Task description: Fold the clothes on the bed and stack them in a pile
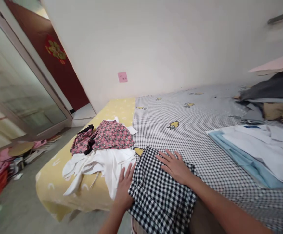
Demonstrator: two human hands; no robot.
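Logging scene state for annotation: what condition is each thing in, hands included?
Checkered cloth: lightly creased, under the right hand
Left hand: open, at the cloth's left edge
Right hand: open, palm down, fingers spread
White garment: loose, rumpled
Floral garment: bunched
White clothing: laid fairly flat, over blue clothing
Dark clothing: piled with other fabrics
Pink note: on the wall

head cam | fwd+dn | L hand [124, 190], R hand [176, 166] nr | bkgd wall [168, 45]
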